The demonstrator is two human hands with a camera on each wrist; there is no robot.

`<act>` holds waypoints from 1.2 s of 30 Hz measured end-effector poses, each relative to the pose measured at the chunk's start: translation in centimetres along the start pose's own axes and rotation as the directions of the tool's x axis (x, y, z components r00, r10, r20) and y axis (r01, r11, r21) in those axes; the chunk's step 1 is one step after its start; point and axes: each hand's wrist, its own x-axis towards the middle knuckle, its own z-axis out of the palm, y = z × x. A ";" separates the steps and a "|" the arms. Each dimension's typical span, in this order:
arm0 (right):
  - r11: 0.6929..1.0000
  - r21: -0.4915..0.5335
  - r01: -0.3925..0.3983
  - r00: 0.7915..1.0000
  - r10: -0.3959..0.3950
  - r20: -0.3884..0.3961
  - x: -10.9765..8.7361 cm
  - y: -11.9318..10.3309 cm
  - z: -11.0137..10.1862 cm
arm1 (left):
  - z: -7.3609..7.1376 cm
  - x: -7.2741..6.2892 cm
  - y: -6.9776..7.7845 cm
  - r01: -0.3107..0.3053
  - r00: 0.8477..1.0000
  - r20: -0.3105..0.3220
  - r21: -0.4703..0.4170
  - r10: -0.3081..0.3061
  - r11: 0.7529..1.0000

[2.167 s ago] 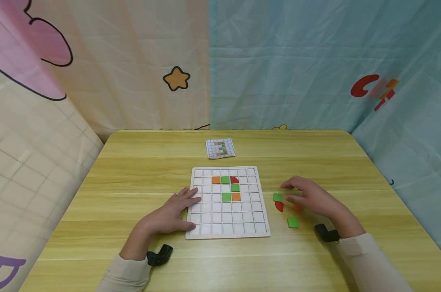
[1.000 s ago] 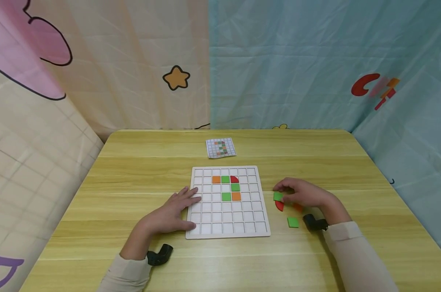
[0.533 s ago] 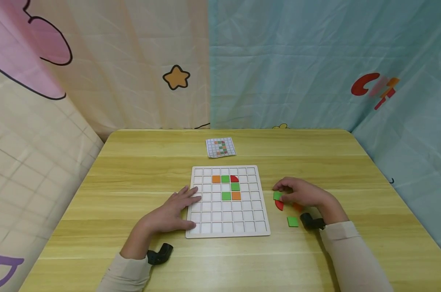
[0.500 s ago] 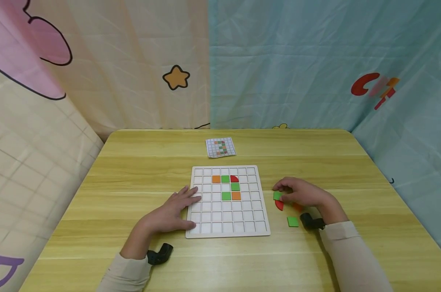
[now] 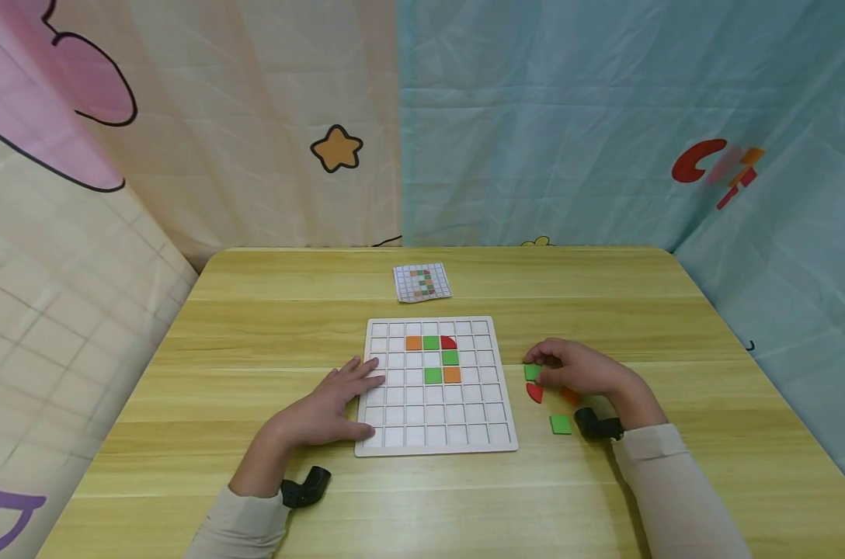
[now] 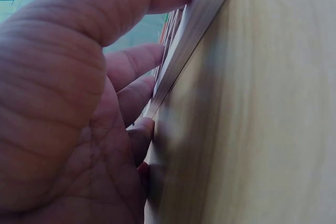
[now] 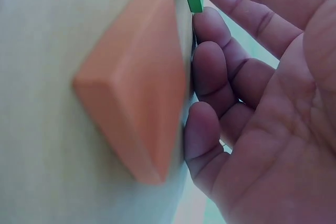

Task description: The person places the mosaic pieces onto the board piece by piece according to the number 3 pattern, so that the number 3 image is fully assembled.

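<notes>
My left hand (image 5: pixel 328 407) rests with spread fingers on the left edge of a white grid board (image 5: pixel 394 415); the left wrist view shows the fingertips on its rim. Orange and green square tiles and a red quarter-circle fill several cells of the board. To the right of it, my right hand (image 5: pixel 583 369) pinches a green square tile (image 5: pixel 532 373) between thumb and fingers, low over the table. Just below that tile lies a loose red quarter-circle tile (image 5: pixel 535 393). An orange tile (image 7: pixel 142 82) lies under the palm, partly hidden in the head view.
Another green square tile (image 5: pixel 561 425) lies nearer the front, by the right wrist. Behind the board is a small paper card (image 5: pixel 422 282) printed with a coloured grid pattern. Printed curtains (image 5: pixel 534 155) surround the wooden table (image 5: pixel 290 310).
My right hand has moved left onto the green tile and closed its fingers on it. The tile has shifted slightly away from the red quarter-circle. My left hand stays put.
</notes>
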 end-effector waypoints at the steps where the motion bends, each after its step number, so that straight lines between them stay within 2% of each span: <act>1: 1.000 0.001 0.002 1.000 -0.002 -0.001 0.0 0.0 0.0 | 0.0 0.0 0.0 0.001 1.000 0.000 0.002 -0.001 1.000; 9: 0.997 -0.078 0.029 0.999 -0.033 -0.044 0.1 -0.4 0.2 | -0.1 -0.1 0.0 0.005 1.000 -0.001 0.009 -0.005 1.000; 36: 0.992 -0.123 0.029 0.998 -0.036 -0.060 0.3 -0.9 0.4 | 0.0 0.0 -0.1 -0.001 1.000 0.002 -0.003 0.001 1.000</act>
